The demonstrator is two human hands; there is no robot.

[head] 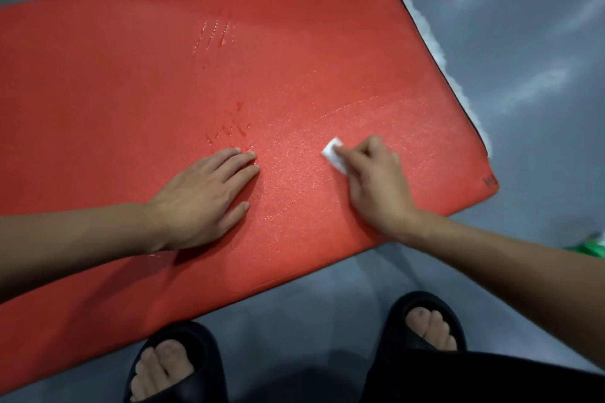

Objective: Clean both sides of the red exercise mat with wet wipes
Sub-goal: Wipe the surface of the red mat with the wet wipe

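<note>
You are crouching over a grey, glossy floor (327, 311), with the red exercise mat (131, 91) lying flat on it under both of your hands. Your left hand (209, 196) is resting flat with straight fingers on the mat, bracing it; your right hand (376, 183) is pinching a small folded wet wipe (334, 155) and pressing it onto the mat just beside the left. The wipe is looking very small for so large a surface, so it is probably drying out, and you are risking leaving strips unwiped beyond your fingertips. On that slick floor the mat could be sliding if the left hand lifts. The mat is showing a fine pebbled texture, wet streaks ahead of your left fingers, and a white fuzzy edge (422, 29) far beyond your right hand.
</note>
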